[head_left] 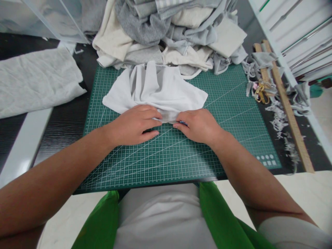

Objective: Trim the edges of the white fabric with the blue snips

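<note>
White cloth piece (158,90) on green cutting mat (181,152), crumpled, near edge pinched by left hand (135,125) & right hand (198,125); not yet flat, fabric pile (166,31) behind untouched.

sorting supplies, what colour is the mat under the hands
Dark green with a white grid, the cutting mat, head view.

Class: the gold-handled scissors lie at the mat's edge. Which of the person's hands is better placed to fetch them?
Right. The right hand is on the same side as the scissors; the left hand would probably have to cross over it.
</note>
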`<action>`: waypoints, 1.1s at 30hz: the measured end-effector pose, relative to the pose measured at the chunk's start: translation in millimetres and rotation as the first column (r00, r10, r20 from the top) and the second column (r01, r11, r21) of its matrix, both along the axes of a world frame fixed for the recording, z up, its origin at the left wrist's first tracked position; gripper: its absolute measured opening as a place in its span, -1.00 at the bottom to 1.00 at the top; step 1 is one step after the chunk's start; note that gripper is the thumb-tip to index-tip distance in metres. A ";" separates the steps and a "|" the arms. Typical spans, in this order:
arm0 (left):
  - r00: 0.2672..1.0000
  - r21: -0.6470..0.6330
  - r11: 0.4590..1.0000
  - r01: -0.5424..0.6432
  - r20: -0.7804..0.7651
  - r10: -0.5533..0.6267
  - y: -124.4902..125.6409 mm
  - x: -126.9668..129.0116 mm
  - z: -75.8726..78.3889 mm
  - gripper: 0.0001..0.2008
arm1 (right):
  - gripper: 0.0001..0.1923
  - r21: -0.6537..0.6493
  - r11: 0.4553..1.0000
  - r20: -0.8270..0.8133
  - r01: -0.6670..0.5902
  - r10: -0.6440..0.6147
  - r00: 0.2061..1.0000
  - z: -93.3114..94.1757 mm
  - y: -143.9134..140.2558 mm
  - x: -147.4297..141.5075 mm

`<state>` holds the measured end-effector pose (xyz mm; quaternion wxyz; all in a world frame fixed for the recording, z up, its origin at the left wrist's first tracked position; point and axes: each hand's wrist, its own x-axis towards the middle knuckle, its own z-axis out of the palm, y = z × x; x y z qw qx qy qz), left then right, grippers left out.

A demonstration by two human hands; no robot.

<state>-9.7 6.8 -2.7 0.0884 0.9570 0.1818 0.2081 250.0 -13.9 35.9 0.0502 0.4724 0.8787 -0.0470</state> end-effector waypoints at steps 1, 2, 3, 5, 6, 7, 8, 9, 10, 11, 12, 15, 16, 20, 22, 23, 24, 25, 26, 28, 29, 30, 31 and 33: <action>1.000 -0.002 1.000 -0.005 -0.002 0.005 0.0 0.0 -0.2 -0.75 | -0.66 0.001 1.000 0.004 -0.001 0.001 1.000 0.2 0.2 0.1; 1.000 -0.005 1.000 -0.011 -0.005 0.011 -0.1 0.1 -0.4 -0.75 | -0.66 0.000 1.000 0.010 -0.002 0.002 1.000 0.5 0.3 0.1; 1.000 -0.008 1.000 -0.016 -0.007 0.016 -0.1 0.1 -0.4 -0.75 | -0.66 0.000 1.000 0.014 -0.001 0.001 1.000 1.0 0.5 0.2; 1.000 -0.012 1.000 -0.019 -0.009 0.018 -0.2 0.2 -0.3 -0.75 | -0.67 -0.003 1.000 0.018 -0.002 0.002 1.000 2.1 0.9 0.4; 1.000 -0.012 1.000 -0.017 -0.008 0.017 -0.2 0.1 -0.2 -0.75 | -0.67 -0.005 1.000 0.019 -0.002 0.002 1.000 2.4 1.1 0.6; 1.000 -0.011 1.000 -0.014 -0.008 0.014 -0.2 0.1 -0.1 -0.74 | -0.67 -0.007 1.000 0.019 -0.004 0.004 1.000 2.6 1.3 0.9; 1.000 -0.010 1.000 -0.011 -0.010 0.011 -0.2 0.1 0.0 -0.74 | -0.67 -0.011 1.000 0.017 -0.005 0.006 1.000 2.5 1.5 1.4; 1.000 -0.009 1.000 -0.009 -0.011 0.009 -0.1 0.0 0.1 -0.74 | -0.67 -0.012 1.000 0.013 -0.004 0.004 1.000 2.0 1.8 2.2; 1.000 -0.009 1.000 -0.010 -0.014 0.010 -0.1 0.0 0.2 -0.74 | -0.67 -0.012 1.000 0.004 0.000 0.000 1.000 1.2 2.2 3.2; 1.000 -0.007 1.000 -0.012 -0.016 0.012 0.0 0.1 0.4 -0.74 | -0.68 -0.014 1.000 -0.011 0.004 -0.004 1.000 0.1 2.6 4.5; 1.000 -0.004 1.000 -0.013 -0.017 0.013 -0.1 0.2 0.6 -0.75 | -0.69 -0.011 1.000 -0.036 0.014 -0.015 0.999 -1.3 3.2 6.0; 1.000 0.014 1.000 -0.008 -0.014 0.008 -0.3 0.8 1.5 -0.75 | -0.73 -0.050 0.999 -0.157 0.016 -0.023 0.987 -5.3 5.3 10.8; 1.000 0.018 1.000 -0.005 -0.013 0.005 -0.4 1.0 1.7 -0.74 | -0.74 -0.067 0.998 -0.196 0.012 -0.025 0.980 -6.2 6.0 12.2; 1.000 0.017 1.000 -0.006 -0.008 0.006 -0.9 1.1 1.9 -0.74 | -0.74 -0.095 0.995 -0.250 -0.001 -0.023 0.968 -6.5 6.7 14.8; 1.000 0.008 1.000 -0.008 -0.012 0.008 -1.2 0.6 1.4 -0.74 | -0.74 -0.097 0.995 -0.261 -0.003 -0.023 0.965 -5.4 6.0 14.7; 1.000 0.004 1.000 -0.010 -0.013 0.010 -1.3 0.3 1.1 -0.75 | -0.74 -0.098 0.995 -0.270 -0.005 -0.022 0.962 -4.8 5.5 14.6; 1.000 0.001 1.000 -0.013 -0.012 0.013 -1.4 0.0 0.8 -0.75 | -0.74 -0.096 0.995 -0.281 -0.006 -0.022 0.959 -4.4 5.1 14.5; 1.000 -0.001 1.000 -0.016 -0.011 0.016 -1.5 -0.2 0.5 -0.75 | -0.73 -0.093 0.996 -0.291 -0.005 -0.022 0.956 -4.2 4.7 14.3; 1.000 0.000 1.000 -0.017 -0.008 0.017 -1.7 -0.4 0.3 -0.75 | -0.73 -0.090 0.996 -0.299 -0.003 -0.024 0.954 -4.2 4.3 14.1; 1.000 0.003 1.000 -0.017 -0.003 0.017 -1.8 -0.6 0.1 -0.75 | -0.72 -0.082 0.997 -0.307 0.004 -0.029 0.951 -4.8 3.8 13.5; 1.000 0.002 1.000 -0.017 -0.003 0.017 -1.9 -0.6 0.1 -0.75 | -0.71 -0.075 0.997 -0.307 0.009 -0.032 0.951 -5.3 3.5 13.1; 1.000 -0.001 1.000 -0.017 -0.005 0.017 -1.9 -0.5 0.1 -0.75 | -0.70 -0.068 0.998 -0.304 0.015 -0.035 0.952 -5.9 3.3 12.5; 1.000 -0.004 1.000 -0.018 -0.006 0.018 -1.9 -0.5 0.1 -0.75 | -0.69 -0.063 0.998 -0.299 0.021 -0.039 0.953 -6.4 3.1 11.9; 1.000 -0.013 1.000 -0.023 -0.007 0.023 -1.9 -0.4 0.1 -0.75 | -0.68 -0.060 0.998 -0.286 0.028 -0.044 0.957 -7.2 2.5 10.4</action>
